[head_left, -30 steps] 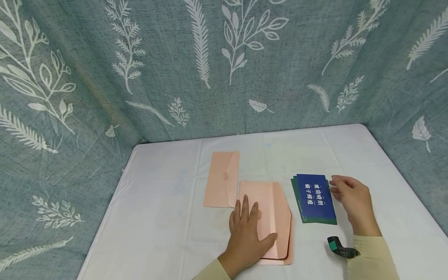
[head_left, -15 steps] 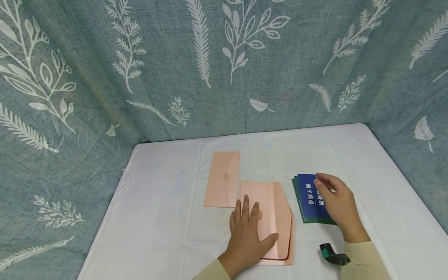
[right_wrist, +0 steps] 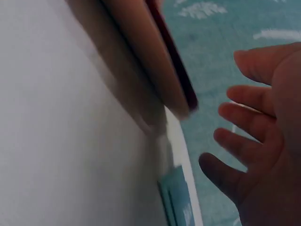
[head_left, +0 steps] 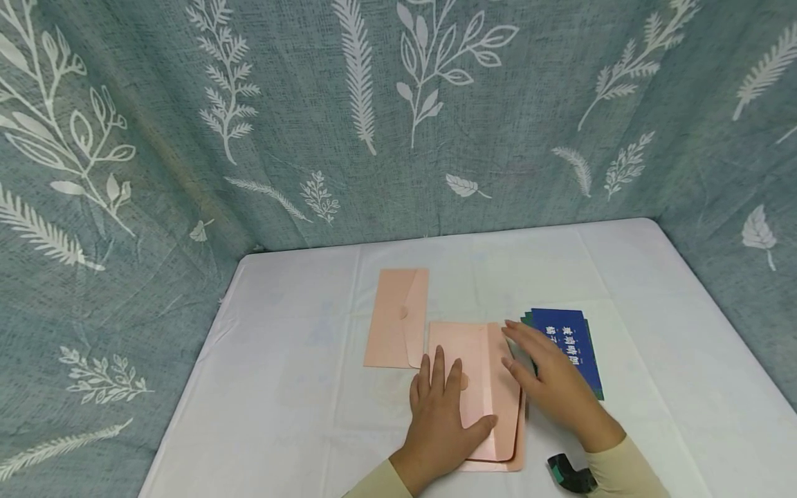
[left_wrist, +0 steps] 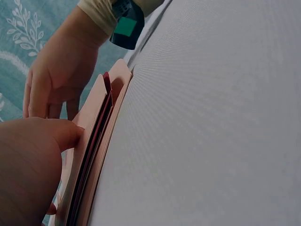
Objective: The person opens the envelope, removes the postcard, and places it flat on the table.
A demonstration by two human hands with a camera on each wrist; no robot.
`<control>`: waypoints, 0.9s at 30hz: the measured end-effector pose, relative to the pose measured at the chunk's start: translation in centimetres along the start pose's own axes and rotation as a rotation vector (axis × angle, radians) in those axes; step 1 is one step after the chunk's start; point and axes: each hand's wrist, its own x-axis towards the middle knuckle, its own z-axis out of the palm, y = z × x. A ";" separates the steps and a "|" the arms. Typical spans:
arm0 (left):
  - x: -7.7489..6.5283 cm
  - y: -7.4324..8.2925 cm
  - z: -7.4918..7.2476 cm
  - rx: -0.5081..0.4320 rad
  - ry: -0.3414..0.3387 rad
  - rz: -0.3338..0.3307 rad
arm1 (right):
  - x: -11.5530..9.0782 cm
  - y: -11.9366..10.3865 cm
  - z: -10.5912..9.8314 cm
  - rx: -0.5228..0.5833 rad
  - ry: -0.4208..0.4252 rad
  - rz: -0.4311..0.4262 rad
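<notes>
In the head view my left hand [head_left: 438, 429] rests with spread fingers on a pink envelope [head_left: 457, 339], whose flap [head_left: 506, 422] lies opened out to the right. Beneath it another pink envelope [head_left: 492, 466] shows at the near edge. My right hand [head_left: 554, 380] hovers by the flap with fingers extended, holding nothing; whether it touches the flap is unclear. It partly covers a stack of blue and green cards [head_left: 585, 339] with white writing. From the left wrist, the envelopes [left_wrist: 106, 94] appear edge-on, with a dark red layer between. The right wrist view shows the right hand [right_wrist: 268, 122] with parted fingers.
A closed pink envelope [head_left: 395, 318] lies beyond my left hand. All of it sits on a white-covered table [head_left: 280, 387], with a patterned teal curtain [head_left: 373, 187] along the back and sides. A black wrist strap [head_left: 569, 476] is on my right wrist.
My right hand has moved left from the cards' right edge, across the cards, to the envelope's flap. The left hand stays put on the envelope.
</notes>
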 end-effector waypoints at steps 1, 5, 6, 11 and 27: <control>0.0 0.0 0.0 0.005 -0.001 -0.002 | 0.0 -0.1 0.3 -0.010 -0.034 -0.006; 0.0 0.0 0.1 0.012 -0.005 -0.011 | -0.2 -0.4 1.1 -0.072 -0.166 -0.043; 0.0 0.0 0.1 0.014 -0.004 -0.011 | -0.2 -0.4 1.3 -0.086 -0.192 -0.049; 0.0 -0.1 0.2 0.014 -0.009 -0.005 | -0.4 -0.3 1.7 -0.143 -0.261 -0.062; -0.1 0.0 0.3 0.103 -0.010 -0.008 | -0.9 -0.4 2.0 -0.161 -0.346 -0.039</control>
